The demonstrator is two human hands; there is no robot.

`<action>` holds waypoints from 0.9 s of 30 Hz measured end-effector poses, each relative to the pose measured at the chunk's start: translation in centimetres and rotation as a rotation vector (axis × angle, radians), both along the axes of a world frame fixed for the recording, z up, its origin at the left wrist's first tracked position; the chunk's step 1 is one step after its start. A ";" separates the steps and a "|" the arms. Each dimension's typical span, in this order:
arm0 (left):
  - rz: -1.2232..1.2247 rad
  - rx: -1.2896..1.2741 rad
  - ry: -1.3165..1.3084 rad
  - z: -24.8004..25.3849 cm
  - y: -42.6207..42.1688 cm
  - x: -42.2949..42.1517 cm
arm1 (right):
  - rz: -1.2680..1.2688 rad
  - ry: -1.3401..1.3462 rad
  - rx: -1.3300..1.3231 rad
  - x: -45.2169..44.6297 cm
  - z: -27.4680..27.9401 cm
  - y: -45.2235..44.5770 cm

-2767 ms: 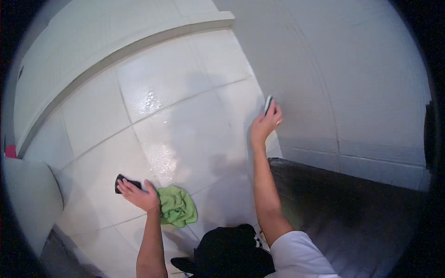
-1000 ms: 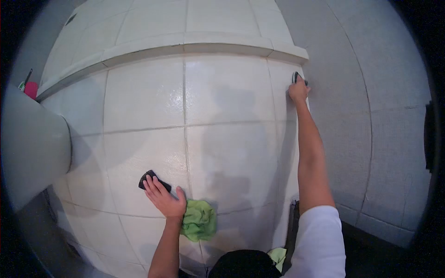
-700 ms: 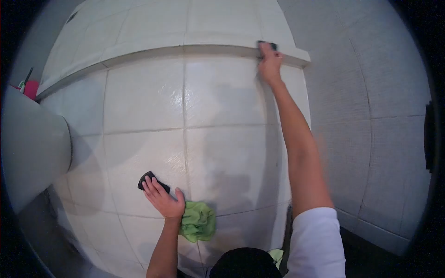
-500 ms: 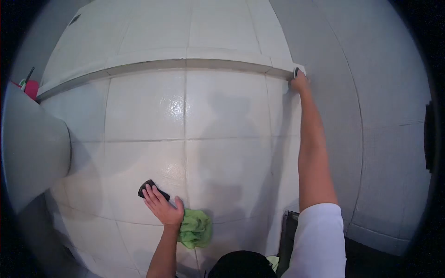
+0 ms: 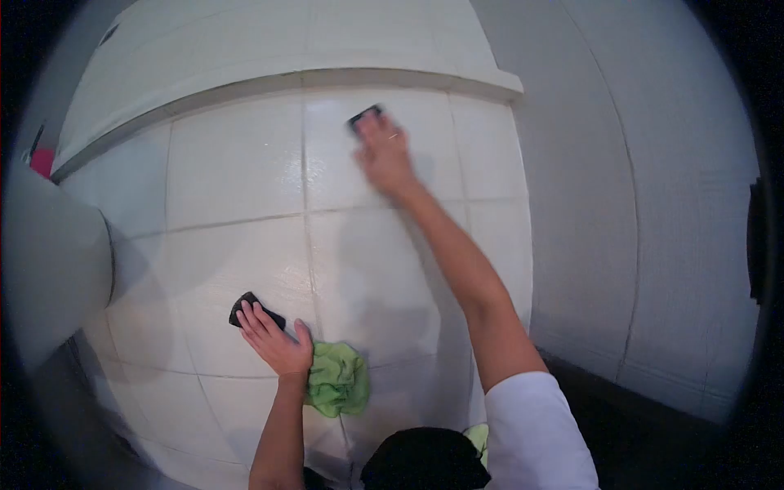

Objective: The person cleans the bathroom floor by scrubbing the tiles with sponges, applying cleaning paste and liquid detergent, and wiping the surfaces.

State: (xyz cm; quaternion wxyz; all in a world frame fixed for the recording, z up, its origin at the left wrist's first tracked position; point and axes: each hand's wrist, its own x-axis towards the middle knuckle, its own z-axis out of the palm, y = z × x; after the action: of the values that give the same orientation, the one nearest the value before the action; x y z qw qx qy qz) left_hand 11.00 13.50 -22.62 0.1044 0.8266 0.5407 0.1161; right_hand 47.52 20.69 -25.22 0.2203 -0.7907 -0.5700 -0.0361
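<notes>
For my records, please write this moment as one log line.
left hand: on black pad; right hand: holds dark block; green cloth: on tiles

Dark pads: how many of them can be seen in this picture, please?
2. One dark pad is under the left hand's fingers; the other pad is under the right hand's, farther forward. Any others may be hidden.

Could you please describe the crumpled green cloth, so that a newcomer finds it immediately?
Look at the white tiled surface, in its lower middle. Just right of the left grip lies the crumpled cloth. Its stronger green separates it from the black object under that grip and the paler green piece near the white sleeve.
</notes>
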 end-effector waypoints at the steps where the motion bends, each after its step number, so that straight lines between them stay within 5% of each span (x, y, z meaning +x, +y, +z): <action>1: 0.003 0.004 0.001 0.0 -0.1 -0.1 | 0.025 -0.027 -0.094 -2.8 0.7 -1.5; 4: -0.005 0.027 0.015 -0.5 -0.2 -0.3 | -0.040 0.051 -0.175 -4.5 1.0 -12.9; 6: -0.047 0.033 0.028 -1.1 -0.2 -0.8 | -0.501 0.319 -0.128 -5.4 2.4 -22.5; 7: -0.045 0.068 0.022 -1.4 -0.2 -0.7 | -0.632 0.201 -0.195 -6.9 1.9 -27.7; 10: -0.080 0.104 0.026 -1.8 -0.1 -1.0 | -0.810 0.241 -0.403 -16.4 3.2 -36.5; 19: -0.108 0.201 0.076 -2.6 0.0 -1.2 | -0.929 0.179 -0.243 -9.4 1.0 -30.9; 24: -0.096 0.191 0.082 -2.7 0.0 -1.1 | -0.751 0.444 -0.468 -23.8 4.1 -39.8; 27: -0.097 0.191 0.070 -2.2 0.0 -0.9 | -0.982 0.439 -0.494 -25.6 2.9 -42.5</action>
State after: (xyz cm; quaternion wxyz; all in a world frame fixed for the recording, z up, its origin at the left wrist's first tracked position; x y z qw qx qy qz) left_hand 10.09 13.47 -24.85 0.0119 0.8615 0.4899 0.1332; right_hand 21.93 -21.85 -22.34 0.1001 -0.9788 -0.0700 0.1643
